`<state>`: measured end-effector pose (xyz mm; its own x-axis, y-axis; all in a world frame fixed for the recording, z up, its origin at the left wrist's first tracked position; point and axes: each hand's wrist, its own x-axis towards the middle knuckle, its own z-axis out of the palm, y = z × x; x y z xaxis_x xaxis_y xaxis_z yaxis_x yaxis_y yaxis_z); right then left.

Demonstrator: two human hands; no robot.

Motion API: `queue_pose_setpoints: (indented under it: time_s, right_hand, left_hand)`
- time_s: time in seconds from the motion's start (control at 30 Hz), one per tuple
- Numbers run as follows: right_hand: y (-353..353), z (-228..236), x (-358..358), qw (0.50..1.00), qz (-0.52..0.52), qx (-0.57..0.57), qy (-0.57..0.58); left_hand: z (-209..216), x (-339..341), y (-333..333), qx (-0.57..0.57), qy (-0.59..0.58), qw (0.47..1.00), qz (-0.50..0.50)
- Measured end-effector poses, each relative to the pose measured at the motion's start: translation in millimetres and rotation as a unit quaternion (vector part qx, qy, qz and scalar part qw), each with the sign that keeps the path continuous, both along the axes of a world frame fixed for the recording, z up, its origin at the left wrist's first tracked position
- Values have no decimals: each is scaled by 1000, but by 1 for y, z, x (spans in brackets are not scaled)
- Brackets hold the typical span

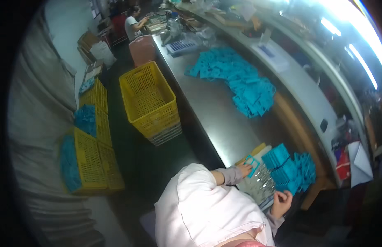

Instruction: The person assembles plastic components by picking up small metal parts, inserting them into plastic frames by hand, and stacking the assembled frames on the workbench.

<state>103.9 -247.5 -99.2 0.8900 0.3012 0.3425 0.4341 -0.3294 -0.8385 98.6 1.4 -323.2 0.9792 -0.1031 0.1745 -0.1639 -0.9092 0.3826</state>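
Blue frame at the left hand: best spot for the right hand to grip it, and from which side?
Probably the free right-hand bar of the blue frame, pinched lightly from the right. The left hand's fingers cover part of its left side, the right hand is already on that side, and the thin bars around an open middle suit an edge pinch.

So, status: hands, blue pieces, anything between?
Left hand on a blue frame. Right hand curled, grip unclear. Silvery parts between hands, blue stack alongside.

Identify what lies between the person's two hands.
In the head view, a scatter of small shiny pieces lies between the left hand and the right hand.
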Motion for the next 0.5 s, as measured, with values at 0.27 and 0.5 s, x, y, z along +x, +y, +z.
queue_pose_setpoints:
  time_s: [0.27, 0.5]
  right_hand:
    - [11, 5, 28, 995, 17, 74, 60]
    - [23, 26, 28, 998, 50, 19, -43]
  left_hand:
    - [18, 2, 12, 2, 92, 996, 12]
    - [91, -12, 14, -162, -167, 972, 14]
